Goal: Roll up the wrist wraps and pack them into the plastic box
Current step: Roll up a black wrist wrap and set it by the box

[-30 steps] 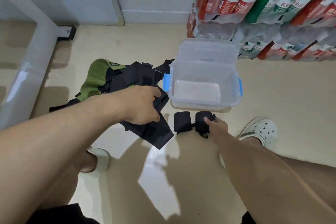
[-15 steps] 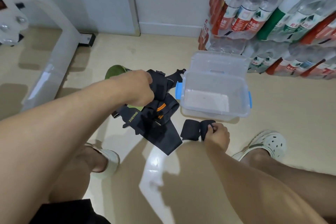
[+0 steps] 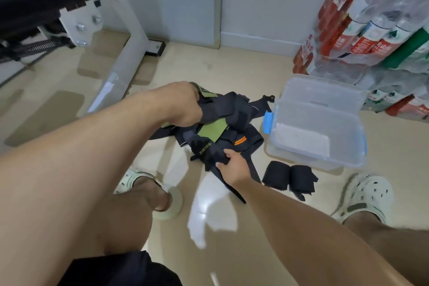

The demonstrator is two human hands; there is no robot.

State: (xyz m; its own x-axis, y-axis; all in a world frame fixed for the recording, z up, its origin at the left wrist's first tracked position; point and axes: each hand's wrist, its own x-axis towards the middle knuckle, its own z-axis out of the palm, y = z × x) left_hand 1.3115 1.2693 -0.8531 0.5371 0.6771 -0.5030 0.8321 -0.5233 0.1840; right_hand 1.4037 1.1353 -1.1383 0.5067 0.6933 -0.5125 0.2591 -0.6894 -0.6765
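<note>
A tangle of loose wrist wraps [image 3: 232, 123], black with green and orange patches, lies on the floor left of the clear plastic box [image 3: 348, 123]. My left hand [image 3: 185, 104] grips the far top of the pile. My right hand [image 3: 232, 165] pinches a black wrap marked XUEYING [image 3: 204, 150] at the pile's near edge. Two rolled black wraps [image 3: 290, 179] sit side by side on the floor in front of the box. The box is open, with blue latches and its lid tipped back.
Shrink-wrapped packs of water bottles [image 3: 371, 30] are stacked behind the box at the right. A white machine frame [image 3: 125, 53] with a black padded bar stands at the back left. My feet in pale clogs [image 3: 369, 195] flank the work area.
My right hand has left the two rolled wraps and moved left onto the XUEYING wrap. My left hand has shifted to the far top of the pile. The camera has tilted up.
</note>
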